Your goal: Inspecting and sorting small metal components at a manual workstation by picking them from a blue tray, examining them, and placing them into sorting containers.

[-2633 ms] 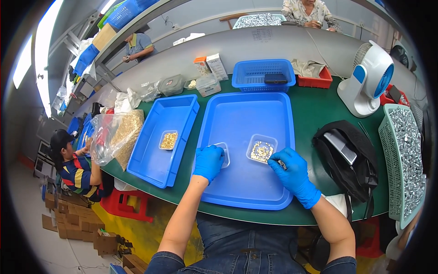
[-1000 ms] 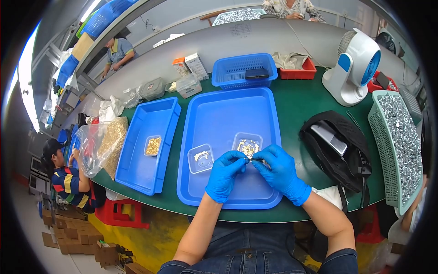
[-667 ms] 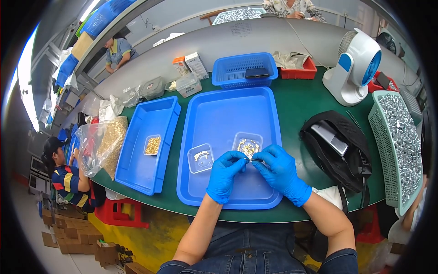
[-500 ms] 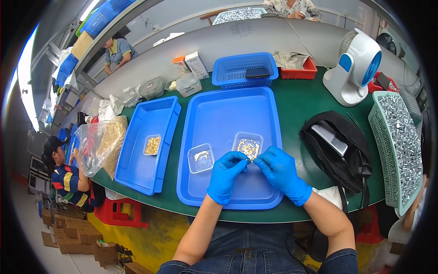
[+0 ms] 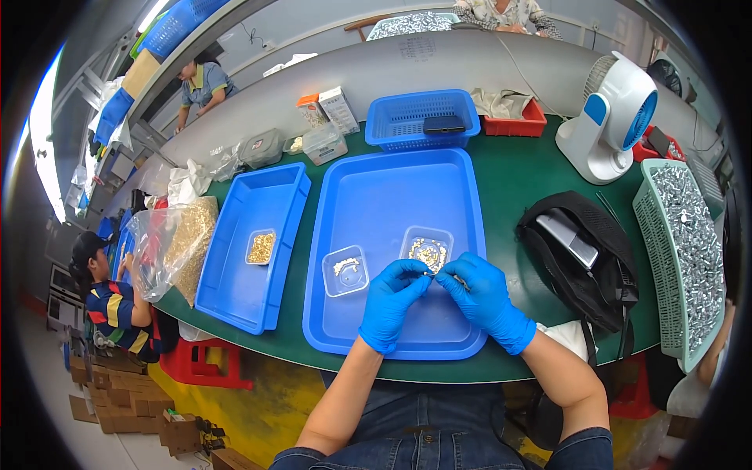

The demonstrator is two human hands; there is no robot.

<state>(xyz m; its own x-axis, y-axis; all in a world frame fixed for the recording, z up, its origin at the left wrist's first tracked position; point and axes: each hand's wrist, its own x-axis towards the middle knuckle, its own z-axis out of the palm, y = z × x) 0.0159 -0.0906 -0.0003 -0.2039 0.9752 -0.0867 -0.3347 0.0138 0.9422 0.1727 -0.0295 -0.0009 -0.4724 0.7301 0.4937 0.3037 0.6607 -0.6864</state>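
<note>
Both my hands wear blue gloves and meet over the near half of a large blue tray (image 5: 395,176). The fingertips of my left hand (image 5: 392,304) are pinched on a tiny part, too small to name. Close beside it, my right hand (image 5: 487,301) is also pinched, and a bit of brass-coloured metal shows at its fingers. Just beyond the fingertips sits a clear plastic tub (image 5: 428,233) of small gold-coloured parts, its near side partly hidden by my hands. Left of my left hand, another clear tub (image 5: 345,283) holds a few pale small parts.
Leftward stand a blue bin (image 5: 235,294) with a tub of gold parts (image 5: 261,248) and a bag of brass-coloured pieces (image 5: 192,247). A black bag (image 5: 580,258), white fan (image 5: 607,117) and green basket of metal parts (image 5: 689,258) stand right. Behind is a blue basket (image 5: 423,102). Co-workers sit around.
My hands stay together over the tray, with only slight finger shifts; a brass-coloured bit now shows at the right fingers. The co-worker across the bench has lowered their hands a little.
</note>
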